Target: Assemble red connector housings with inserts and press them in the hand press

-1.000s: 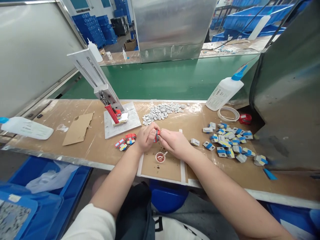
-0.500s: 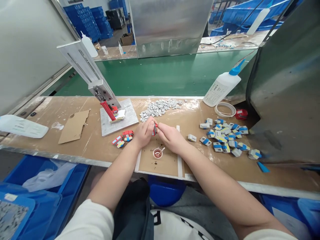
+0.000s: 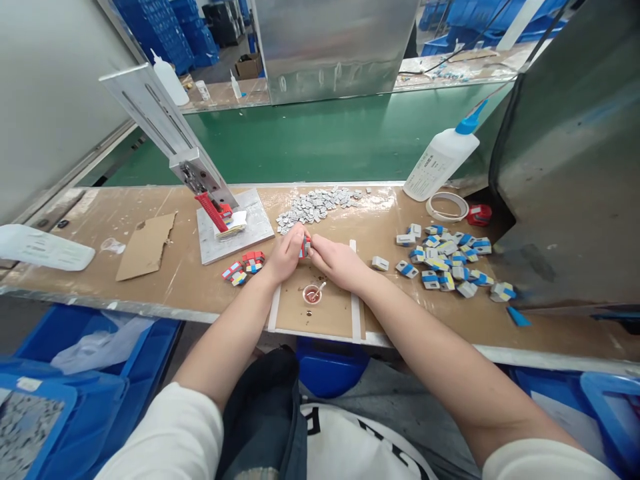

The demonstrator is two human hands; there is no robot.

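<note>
Between my two hands, over the middle of the bench, is a small red and grey block (image 3: pixel 305 247). My left hand (image 3: pixel 287 254) is closed round its left side, and my right hand (image 3: pixel 336 260) has its fingertips pressed to its right side. Below them stands a small cup of reddish liquid (image 3: pixel 313 294) with a white stick in it. A heap of small grey pieces (image 3: pixel 318 205) lies just beyond my hands. Several red blocks (image 3: pixel 243 268) sit left of my left hand. Many grey blocks with blue and yellow marks (image 3: pixel 447 260) are spread to the right.
A metal press with a red handle (image 3: pixel 212 212) stands on a plate at the left, beside torn cardboard (image 3: pixel 147 247) and a lying bottle (image 3: pixel 45 247). At the back right are a blue-tipped bottle (image 3: pixel 440 160) and a tape roll (image 3: pixel 447 207). A green belt (image 3: pixel 320 143) runs behind.
The whole view has shifted slightly, with the bench appearing a little higher. My hands still hold the block together; more of its grey side now shows.
</note>
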